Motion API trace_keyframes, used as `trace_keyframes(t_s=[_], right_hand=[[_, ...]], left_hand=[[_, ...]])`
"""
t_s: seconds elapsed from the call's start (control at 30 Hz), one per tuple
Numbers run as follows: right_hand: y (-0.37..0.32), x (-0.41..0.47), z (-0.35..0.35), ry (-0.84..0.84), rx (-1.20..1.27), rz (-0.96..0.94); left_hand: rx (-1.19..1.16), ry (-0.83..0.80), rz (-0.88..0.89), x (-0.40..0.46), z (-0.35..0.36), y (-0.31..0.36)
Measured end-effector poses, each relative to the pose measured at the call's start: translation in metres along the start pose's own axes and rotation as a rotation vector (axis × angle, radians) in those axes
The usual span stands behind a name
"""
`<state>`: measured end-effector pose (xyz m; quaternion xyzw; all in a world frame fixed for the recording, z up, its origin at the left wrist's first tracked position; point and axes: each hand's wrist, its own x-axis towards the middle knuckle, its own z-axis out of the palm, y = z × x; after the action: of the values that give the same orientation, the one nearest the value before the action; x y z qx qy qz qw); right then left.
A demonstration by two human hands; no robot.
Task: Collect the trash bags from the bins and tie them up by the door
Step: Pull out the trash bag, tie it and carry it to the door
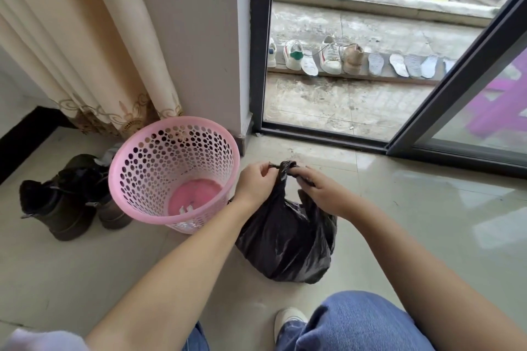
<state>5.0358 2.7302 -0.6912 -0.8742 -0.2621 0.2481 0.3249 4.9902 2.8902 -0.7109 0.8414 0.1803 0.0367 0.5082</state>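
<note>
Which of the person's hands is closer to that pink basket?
Left. The left hand grips the black trash bag top right beside the pink basket rim. The right hand holds the knot on the bag's far side, farther from the basket.

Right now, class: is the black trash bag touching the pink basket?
Cannot tell. In the head view the left forearm crosses exactly where the black trash bag would meet the pink basket, hiding any contact or gap.
</note>
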Motion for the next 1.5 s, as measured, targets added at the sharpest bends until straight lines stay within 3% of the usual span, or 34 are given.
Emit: trace_keyframes(t_s=[0.07, 0.13, 0.3, 0.4, 0.63, 0.83, 0.9, 0.97, 1.07, 1.2, 1.33, 1.5], right_hand=[[0.006, -0.009, -0.009, 0.194, 0.247, 0.041], [0.024, -0.016, -0.016, 0.278, 0.211, 0.147], [0.08, -0.016, -0.002, 0.209, 0.24, 0.471], [0.107, -0.028, 0.004, 0.222, 0.243, 0.584], [0.151, -0.043, 0.027, 0.249, 0.251, 0.804], [0.145, -0.034, 0.015, 0.341, 0.309, 0.795], [0.137, -0.029, 0.0, 0.406, 0.452, 0.746], [0.12, -0.025, -0.018, 0.414, 0.649, 0.664], [0.081, -0.017, -0.041, 0.293, 0.835, 0.499], [0.019, -0.005, -0.052, 0.149, 0.86, 0.234], [-0.023, 0.003, -0.035, -0.154, 0.682, 0.024], [-0.037, 0.002, -0.02, -0.255, 0.387, -0.064]], left_hand=[[0.106, 0.194, -0.006, 0.004, -0.011, -0.007], [0.016, 0.312, -0.037, 0.005, -0.02, -0.015], [-0.827, 0.443, -0.502, -0.001, -0.021, -0.025], [-1.082, 0.52, -0.67, -0.005, -0.03, -0.048], [-1.25, 0.652, -0.67, -0.031, -0.047, -0.053], [-1.323, 0.632, -0.648, -0.024, -0.062, -0.054], [-1.241, 0.484, -0.593, -0.023, -0.069, -0.052], [-1.0, 0.245, -0.504, -0.023, -0.072, -0.042], [-0.524, -0.062, -0.295, -0.023, -0.07, -0.019], [0.063, -0.377, 0.01, -0.02, -0.064, 0.026], [0.366, -0.379, 0.343, -0.019, -0.048, 0.055], [0.314, -0.176, 0.38, -0.008, -0.04, 0.043]])
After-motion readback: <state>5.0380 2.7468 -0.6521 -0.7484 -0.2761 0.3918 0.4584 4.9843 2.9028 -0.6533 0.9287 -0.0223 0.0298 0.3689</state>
